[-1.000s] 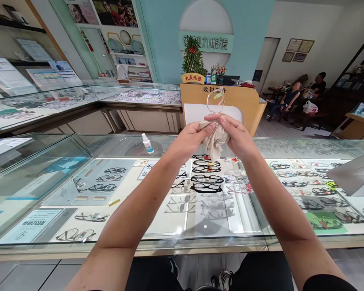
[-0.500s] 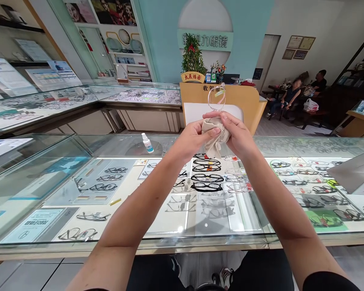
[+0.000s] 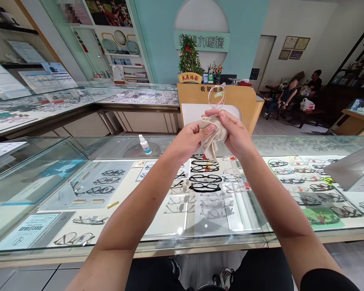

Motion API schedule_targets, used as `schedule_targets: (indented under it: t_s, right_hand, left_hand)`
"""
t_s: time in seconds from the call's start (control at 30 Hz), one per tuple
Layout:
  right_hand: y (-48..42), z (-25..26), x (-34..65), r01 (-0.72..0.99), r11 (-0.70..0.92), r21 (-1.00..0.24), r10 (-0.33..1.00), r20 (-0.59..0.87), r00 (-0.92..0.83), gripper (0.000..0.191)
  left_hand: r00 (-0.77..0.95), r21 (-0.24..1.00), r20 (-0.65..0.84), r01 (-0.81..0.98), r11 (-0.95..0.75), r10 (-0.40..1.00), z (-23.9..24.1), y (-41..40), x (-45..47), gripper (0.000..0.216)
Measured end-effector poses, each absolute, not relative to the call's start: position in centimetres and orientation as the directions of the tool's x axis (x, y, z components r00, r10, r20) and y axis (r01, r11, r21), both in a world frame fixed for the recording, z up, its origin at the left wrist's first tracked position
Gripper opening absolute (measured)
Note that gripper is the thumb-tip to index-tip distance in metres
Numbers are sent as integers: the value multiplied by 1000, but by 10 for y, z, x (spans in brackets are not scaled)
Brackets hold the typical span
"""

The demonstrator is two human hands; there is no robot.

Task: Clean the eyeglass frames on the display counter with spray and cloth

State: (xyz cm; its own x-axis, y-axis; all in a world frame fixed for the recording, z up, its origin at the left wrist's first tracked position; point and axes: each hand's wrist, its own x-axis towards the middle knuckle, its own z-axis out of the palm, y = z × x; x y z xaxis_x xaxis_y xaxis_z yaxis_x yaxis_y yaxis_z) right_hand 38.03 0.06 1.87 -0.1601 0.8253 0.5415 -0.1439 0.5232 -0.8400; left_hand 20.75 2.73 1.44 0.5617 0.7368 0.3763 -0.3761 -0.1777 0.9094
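Observation:
A beige cloth (image 3: pixel 211 141) is bunched between my two hands, up above the glass counter. From the top of it sticks one round, clear lens of a thin-rimmed pair of eyeglasses (image 3: pixel 216 98), with a yellowish sticker on it. The other half is hidden by cloth and fingers. My left hand (image 3: pixel 190 140) is closed on the cloth, its thumb pressed on the front. Closed from the right side, my right hand (image 3: pixel 237 132) has its fingertips at the lower edge of the visible lens and against the cloth.
A white spray bottle (image 3: pixel 144 144) stands on the glass counter (image 3: pixel 115 145), left of my hands. Inside the case lie rows of eyeglasses, among them black frames (image 3: pixel 205 178). A leaning white panel (image 3: pixel 354 171) is at the right. Two people sit in the far right background.
The cloth is turned and folded differently, and my left thumb has slid slightly left over it. The view has shifted a little to the right. Both hands keep their hold.

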Motion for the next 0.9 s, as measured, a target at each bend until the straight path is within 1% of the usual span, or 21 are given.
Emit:
schedule_targets:
  t_s: [0.13, 0.27, 0.4, 0.5, 0.63, 0.77, 0.9]
  right_hand:
    - [2, 18, 380, -127, 522, -843, 831, 537, -145, 45]
    - [1, 17, 378, -157, 532, -832, 818, 553, -158, 41]
    - [-1, 18, 376, -130, 545, -828, 811, 560, -169, 42]
    - [-2, 19, 377, -109, 546, -831, 814, 556, -167, 44]
    - [-1, 20, 377, -127, 540, -832, 814, 555, -172, 44]
    - [1, 16, 375, -123, 536, -835, 814, 550, -188, 45]
    - [1, 14, 376, -132, 542, -830, 800, 557, -222, 42]
  left_hand:
    - [551, 909, 393, -351, -223, 736, 12, 28, 210, 53]
    - [503, 905, 415, -318, -284, 758, 9, 25, 214, 56]
    - [489, 907, 405, -322, -271, 772, 8, 23, 215, 61]
    - [526, 905, 414, -325, -274, 743, 10, 24, 211, 56]
    - [552, 901, 432, -306, -308, 713, 12, 25, 207, 52]
    - [484, 885, 462, -308, -350, 743, 13, 21, 210, 53]
    - [414, 863, 498, -324, -389, 762, 12, 19, 215, 59]
